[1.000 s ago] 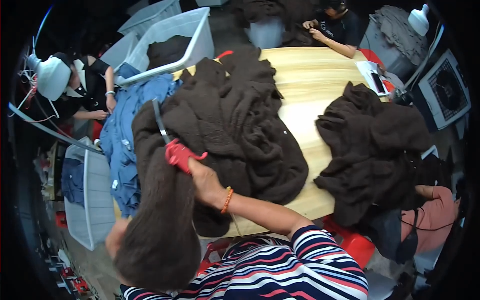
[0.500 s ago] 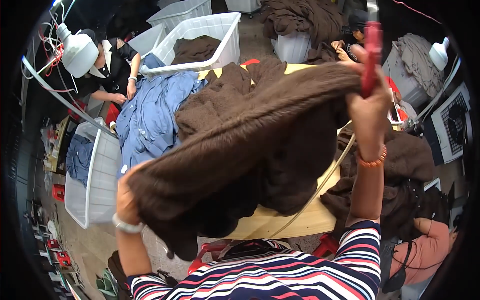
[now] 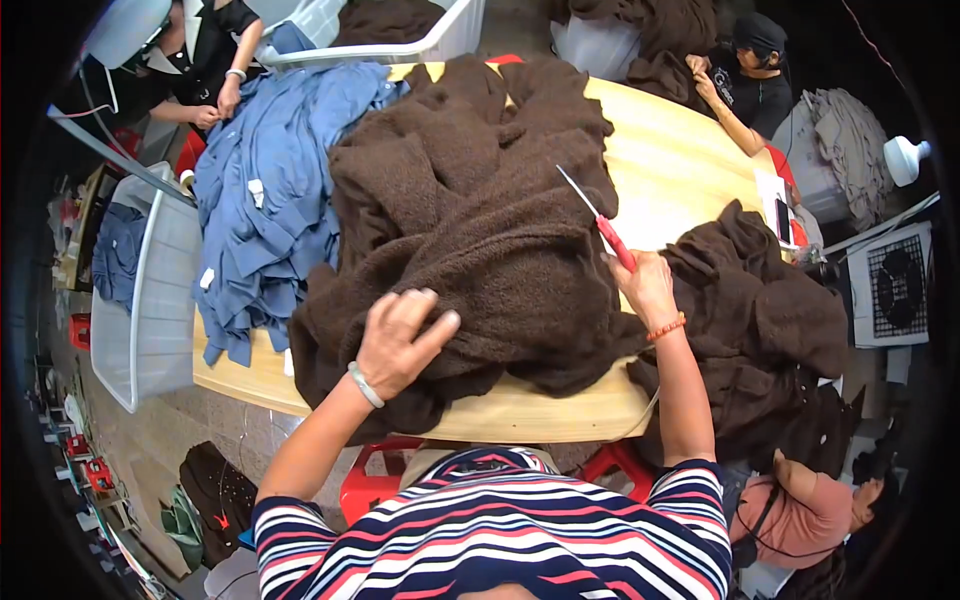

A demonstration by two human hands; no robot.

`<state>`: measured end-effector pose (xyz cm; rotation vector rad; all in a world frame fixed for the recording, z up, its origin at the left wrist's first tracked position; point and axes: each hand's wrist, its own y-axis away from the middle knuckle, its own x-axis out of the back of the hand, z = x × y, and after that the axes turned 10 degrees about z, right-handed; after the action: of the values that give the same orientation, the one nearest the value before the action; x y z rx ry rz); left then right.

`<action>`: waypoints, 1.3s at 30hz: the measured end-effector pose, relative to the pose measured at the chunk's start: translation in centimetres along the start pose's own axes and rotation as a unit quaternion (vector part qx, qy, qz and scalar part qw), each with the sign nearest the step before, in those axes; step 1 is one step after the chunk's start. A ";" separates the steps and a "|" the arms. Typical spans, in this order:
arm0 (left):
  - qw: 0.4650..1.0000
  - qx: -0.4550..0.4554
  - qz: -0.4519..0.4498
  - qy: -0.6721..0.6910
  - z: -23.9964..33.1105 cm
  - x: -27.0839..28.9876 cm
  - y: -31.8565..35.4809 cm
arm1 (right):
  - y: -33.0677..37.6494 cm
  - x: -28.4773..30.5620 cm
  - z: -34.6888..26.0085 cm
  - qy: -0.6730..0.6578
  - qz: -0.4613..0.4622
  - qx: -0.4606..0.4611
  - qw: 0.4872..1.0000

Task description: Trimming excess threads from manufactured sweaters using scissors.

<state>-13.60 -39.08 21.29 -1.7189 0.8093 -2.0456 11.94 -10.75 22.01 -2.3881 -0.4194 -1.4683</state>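
The left hand [image 3: 400, 335] lies spread on the fuzzy brown garment [image 3: 480, 250]. The right hand [image 3: 645, 290] grips red-handled scissors [image 3: 600, 222], blades maybe slightly apart, above the wooden table [image 3: 680, 175].

The brown fleece garment [image 3: 480, 250] covers most of the worktop [image 3: 690, 170], and its own folds hide how many pieces lie in the heap. The palm of the left hand [image 3: 400, 340] presses down out of sight into the pile. The right hand [image 3: 645, 290] wraps the red handle of the scissors [image 3: 600, 225], so the loops cannot be seen, and the blades are too thin to tell whether they part. At eleven o'clock the blue garments [image 3: 270, 190] bury the worktop's edge. At twelve o'clock the white basket [image 3: 440, 40] is cut off by the picture's rim. At four o'clock a second brown pile [image 3: 760, 320] hangs over the side, its lower end lost in shadow.
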 end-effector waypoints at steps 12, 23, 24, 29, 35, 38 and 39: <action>0.970 -0.122 -0.209 -0.005 -5.9 0.5 1.6 | 17.1 -11.6 0.3 -0.064 0.075 0.063 0.993; 0.642 0.528 -0.064 0.552 -8.7 3.3 -1.0 | 8.5 2.7 2.3 -0.157 -0.001 0.056 0.986; 0.572 0.555 -0.041 0.602 -8.0 3.8 -2.6 | 6.2 4.6 1.0 -0.151 0.011 0.099 0.984; 0.511 0.604 0.025 0.611 -10.1 -1.3 -2.7 | -5.8 4.0 -2.1 0.014 0.110 0.239 0.965; 0.482 0.649 0.056 0.586 -12.6 -1.9 0.6 | -9.2 2.4 -2.8 0.069 -0.100 0.014 0.992; 0.541 0.608 0.024 0.581 -12.5 0.1 0.4 | -6.9 3.8 -1.4 0.112 -0.100 -0.004 0.989; 0.571 0.593 0.011 0.567 -13.2 0.1 0.9 | -6.2 4.2 -1.1 0.142 -0.090 -0.001 0.986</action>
<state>-26.55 -37.18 19.46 0.4478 -0.4218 -2.4458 10.40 -5.19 26.91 -2.1417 -0.5733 -1.8568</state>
